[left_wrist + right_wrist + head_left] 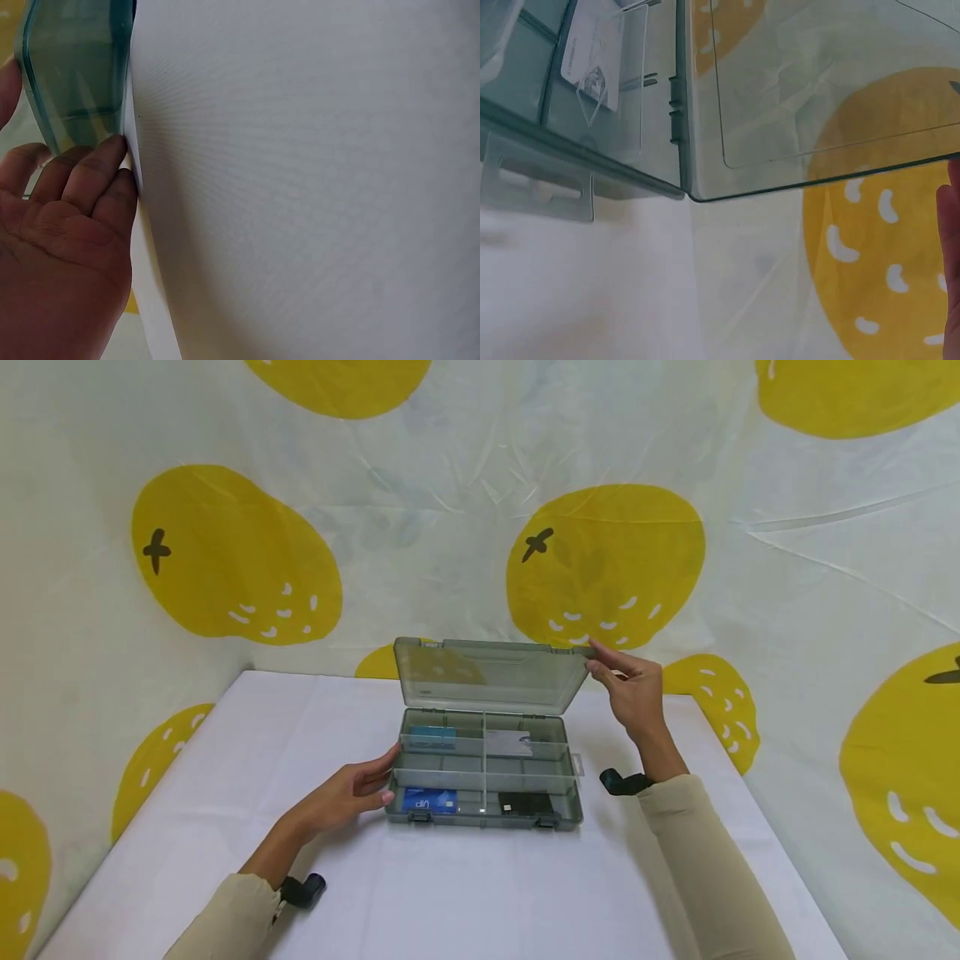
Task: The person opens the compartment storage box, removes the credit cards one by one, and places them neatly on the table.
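A grey-green translucent plastic compartment box [480, 819] lies on the white table with its hinged lid [491, 677] raised. My right hand [633, 689] pinches the lid's upper right corner; only the edge of its fingers [950, 232] shows in the right wrist view. My left hand [352, 793] rests against the box's left side, fingertips on the wall and thumb by the front corner. Inside lie a blue card [430, 800] marked VIP at front left, a black card [527, 803] at front right, a teal card [432, 737] at back left and a whitish card [508, 742] at back right.
Clear dividers [442, 777] split the box into several compartments. Two latches [420, 816] sit on its front edge, and a clear hang tab [577, 765] sticks out on the right. Behind the table [315, 718] hangs a pale cloth [435, 552] printed with yellow fruit.
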Tool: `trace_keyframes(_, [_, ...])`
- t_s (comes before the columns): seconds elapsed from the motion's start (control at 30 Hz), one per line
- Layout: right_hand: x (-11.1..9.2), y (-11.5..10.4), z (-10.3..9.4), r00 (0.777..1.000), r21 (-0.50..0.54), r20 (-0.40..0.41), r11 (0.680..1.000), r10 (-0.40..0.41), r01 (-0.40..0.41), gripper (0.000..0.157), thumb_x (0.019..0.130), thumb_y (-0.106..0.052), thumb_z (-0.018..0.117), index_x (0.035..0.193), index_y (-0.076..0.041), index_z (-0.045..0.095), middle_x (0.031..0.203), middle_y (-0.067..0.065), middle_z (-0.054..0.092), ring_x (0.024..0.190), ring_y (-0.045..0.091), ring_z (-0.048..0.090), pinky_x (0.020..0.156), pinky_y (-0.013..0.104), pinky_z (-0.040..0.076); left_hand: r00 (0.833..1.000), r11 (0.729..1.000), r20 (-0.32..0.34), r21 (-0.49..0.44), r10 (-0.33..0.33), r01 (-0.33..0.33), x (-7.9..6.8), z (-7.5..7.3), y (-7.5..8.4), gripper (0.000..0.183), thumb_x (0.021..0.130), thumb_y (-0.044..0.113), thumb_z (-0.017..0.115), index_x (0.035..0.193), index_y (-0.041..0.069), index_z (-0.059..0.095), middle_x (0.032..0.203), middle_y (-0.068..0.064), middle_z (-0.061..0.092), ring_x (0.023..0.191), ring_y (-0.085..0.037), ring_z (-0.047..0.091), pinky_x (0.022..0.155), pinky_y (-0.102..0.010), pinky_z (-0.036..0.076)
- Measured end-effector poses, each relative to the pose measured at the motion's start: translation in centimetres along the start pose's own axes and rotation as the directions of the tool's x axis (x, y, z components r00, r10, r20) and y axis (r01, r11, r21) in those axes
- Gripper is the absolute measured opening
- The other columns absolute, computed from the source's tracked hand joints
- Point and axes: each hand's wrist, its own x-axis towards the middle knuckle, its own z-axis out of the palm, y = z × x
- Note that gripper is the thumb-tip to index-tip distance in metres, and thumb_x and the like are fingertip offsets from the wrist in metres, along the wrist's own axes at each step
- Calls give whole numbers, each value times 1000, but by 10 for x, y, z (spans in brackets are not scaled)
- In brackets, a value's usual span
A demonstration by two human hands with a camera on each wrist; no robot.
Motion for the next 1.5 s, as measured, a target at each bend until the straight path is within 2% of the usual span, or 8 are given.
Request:
trace_keyframes(0.17, [6, 14, 10, 994, 94, -54, 992, 94, -89, 36, 96, -9, 78, 132, -10, 76, 117, 1, 82, 93, 8, 79, 81, 19, 64, 1000, 1000, 0, -1, -5, 5, 0, 0, -1, 87, 104, 22, 71, 172, 18, 16, 180, -1, 12, 162, -34, 28, 129, -46, 27])
trace_keyframes(0.3, [7, 26, 15, 982, 120, -70, 979, 177, -167, 36, 96, -11, 79, 131, -7, 76, 116, 0, 82, 93, 6, 79, 80, 18, 64, 1000, 1000, 3, 1, -10, 10, 1, 0, -2, 88, 104, 23, 71, 172, 17, 16, 180, -1, 12, 163, -34, 28, 129, -46, 27])
trace_keyframes(0.6, [9, 44, 21, 960, 131, -9, 952, 281, -278, 37, 97, -11, 78, 133, -3, 74, 118, 3, 82, 95, 7, 80, 79, 18, 64, 1000, 1000, 5, 10, -1, 1, 2, -2, -2, 88, 104, 22, 71, 172, 15, 15, 180, -2, 12, 162, -34, 28, 128, -45, 28])
trace_keyframes(0.83, [8, 58, 21, 915, 99, 70, 910, 398, -403, 43, 98, -15, 77, 140, -8, 71, 125, 1, 80, 101, 10, 80, 81, 18, 64, 1000, 1000, 8, 13, 0, 0, 1, -2, -3, 88, 104, 21, 71, 172, 16, 15, 180, -1, 12, 163, -34, 27, 128, -45, 28])
trace_keyframes(1.03, [8, 59, 21, 867, 77, 132, 867, 480, -492, 44, 101, -10, 73, 145, -10, 67, 139, 13, 70, 106, 17, 80, 86, 24, 66, 1000, 1000, 3, 17, -8, 8, 0, -1, 0, 88, 104, 21, 71, 172, 17, 15, 180, 0, 12, 163, -33, 27, 129, -45, 27])
trace_keyframes(1.17, [8, 61, 21, 848, 57, 160, 853, 505, -519, 46, 102, -9, 71, 148, -10, 63, 145, 17, 64, 108, 16, 79, 86, 25, 66, 1000, 1000, 1, 27, -13, 13, 0, -2, 1, 88, 104, 21, 71, 172, 17, 15, 179, 0, 12, 163, -33, 27, 130, -46, 27])
trace_keyframes(1.37, [6, 73, 24, 846, 39, 177, 855, 503, -517, 49, 103, -11, 71, 151, -17, 61, 151, 12, 61, 114, 10, 77, 83, 19, 64, 999, 999, -2, 42, -32, 32, 0, -2, 2, 89, 103, 22, 71, 172, 18, 15, 180, -1, 12, 163, -33, 27, 129, -46, 27])
trace_keyframes(1.5, [5, 78, 25, 845, 19, 195, 859, 498, -511, 51, 103, -11, 70, 153, -17, 59, 154, 11, 59, 123, 18, 74, 86, 20, 64, 1000, 998, -1, 54, -16, 16, 1, -3, 2, 88, 104, 22, 71, 172, 16, 15, 180, -6, 11, 162, -38, 26, 129, -50, 27])
